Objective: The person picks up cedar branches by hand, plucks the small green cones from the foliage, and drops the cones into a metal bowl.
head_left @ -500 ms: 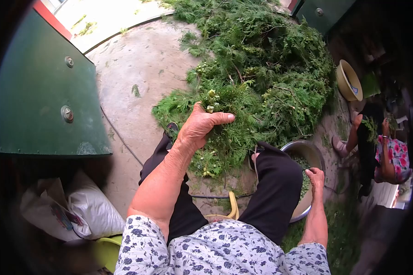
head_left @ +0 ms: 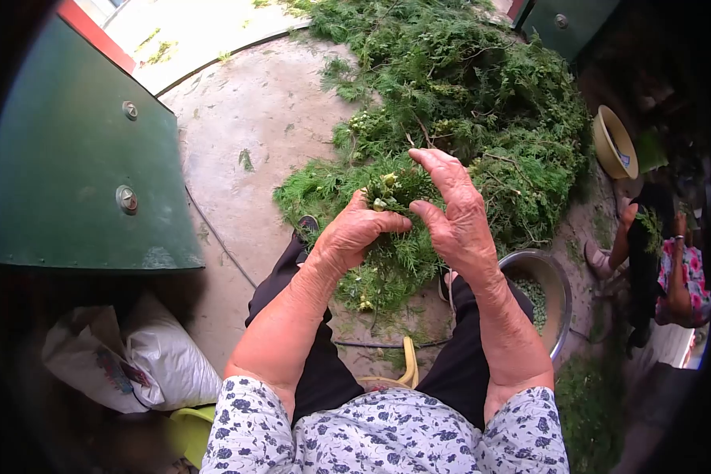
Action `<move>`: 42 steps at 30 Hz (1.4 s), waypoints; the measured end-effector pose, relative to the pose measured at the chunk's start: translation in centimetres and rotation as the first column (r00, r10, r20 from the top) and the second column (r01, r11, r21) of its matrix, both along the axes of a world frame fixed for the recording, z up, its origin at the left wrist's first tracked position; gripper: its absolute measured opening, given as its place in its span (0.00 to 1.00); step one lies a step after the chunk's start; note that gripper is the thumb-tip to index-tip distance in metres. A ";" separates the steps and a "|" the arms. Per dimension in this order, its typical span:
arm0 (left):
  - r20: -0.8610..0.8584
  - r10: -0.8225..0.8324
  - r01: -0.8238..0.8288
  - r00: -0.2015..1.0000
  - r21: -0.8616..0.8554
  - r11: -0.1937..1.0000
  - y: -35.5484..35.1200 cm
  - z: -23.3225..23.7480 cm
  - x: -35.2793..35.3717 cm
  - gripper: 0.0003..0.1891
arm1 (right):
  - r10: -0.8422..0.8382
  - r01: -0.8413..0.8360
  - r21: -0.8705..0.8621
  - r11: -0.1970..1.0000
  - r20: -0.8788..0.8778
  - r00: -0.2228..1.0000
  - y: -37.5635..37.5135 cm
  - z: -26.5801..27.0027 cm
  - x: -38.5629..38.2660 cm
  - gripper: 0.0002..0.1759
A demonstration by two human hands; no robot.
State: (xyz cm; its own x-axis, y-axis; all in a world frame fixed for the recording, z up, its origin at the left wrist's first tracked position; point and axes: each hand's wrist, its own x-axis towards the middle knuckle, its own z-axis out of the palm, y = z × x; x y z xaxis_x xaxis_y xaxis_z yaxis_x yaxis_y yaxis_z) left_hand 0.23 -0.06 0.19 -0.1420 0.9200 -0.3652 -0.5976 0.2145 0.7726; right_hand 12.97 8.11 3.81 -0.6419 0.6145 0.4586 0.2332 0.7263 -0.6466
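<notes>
My left hand is closed round a green conifer sprig with pale green cones at its top. My right hand is raised just to the right of the sprig, thumb and fingers apart, with nothing visible between them. Beneath and beyond both hands spreads a big heap of cut conifer branches. Beside my right knee stands a metal basin, partly hidden by my leg and forearm, with many small pale green cones in it.
A green metal door stands at the left, white sacks and a yellow-green tub below it. A cable crosses the floor. To the right are a beige basin and a seated person near some greenery.
My right hand has moved up from the metal basin to beside the sprig, and its fingers are spread. The left hand still holds the sprig in about the same place.
</notes>
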 end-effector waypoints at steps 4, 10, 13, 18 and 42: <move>-0.074 -0.014 0.012 0.997 -0.015 1.000 0.1 0.4 -0.6 0.22 | 0.104 -0.086 -0.382 0.920 0.028 0.994 1.7 -2.9 -0.5 0.15; -0.100 0.144 -0.151 0.985 -0.065 0.986 0.7 0.4 -0.7 0.15 | -0.111 0.069 -0.557 0.828 -0.042 0.993 2.2 -2.9 -0.3 0.07; -0.113 0.152 -0.153 0.982 -0.005 0.988 0.8 -0.2 -0.8 0.12 | -0.125 0.002 -0.699 0.715 -0.125 0.984 2.7 -3.8 0.0 0.07; -0.084 0.240 -0.235 0.967 0.062 0.970 1.2 -0.2 -0.2 0.11 | -0.121 -0.031 -0.696 0.717 -0.168 0.978 3.1 -4.4 0.5 0.07; -0.595 0.159 -0.118 0.788 0.107 0.987 0.8 0.4 0.2 0.10 | -0.178 -0.406 -0.912 0.054 -0.409 0.895 2.4 -4.9 -0.7 0.12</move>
State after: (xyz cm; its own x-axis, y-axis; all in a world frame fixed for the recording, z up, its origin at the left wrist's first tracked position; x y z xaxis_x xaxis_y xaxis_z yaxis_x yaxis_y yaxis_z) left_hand 0.42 0.73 0.57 -0.4411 0.8909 -0.1079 -0.0294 0.1059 0.9939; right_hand 12.28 10.56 -1.04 -0.7396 0.5980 -0.3089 -0.2055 -0.6376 -0.7424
